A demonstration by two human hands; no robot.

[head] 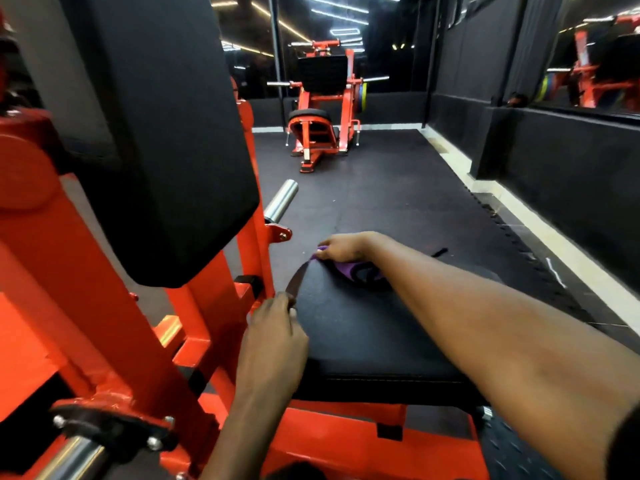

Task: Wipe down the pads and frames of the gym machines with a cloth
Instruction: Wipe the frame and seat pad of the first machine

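No readable text or numbers, dark print on the purple cloth (360,271) (a curved shape, blurred) illegible

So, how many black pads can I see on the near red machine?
2. The upright back pad stands at the left; the flat seat pad lies at the centre, under the purple cloth held by the right hand. Others may be hidden.
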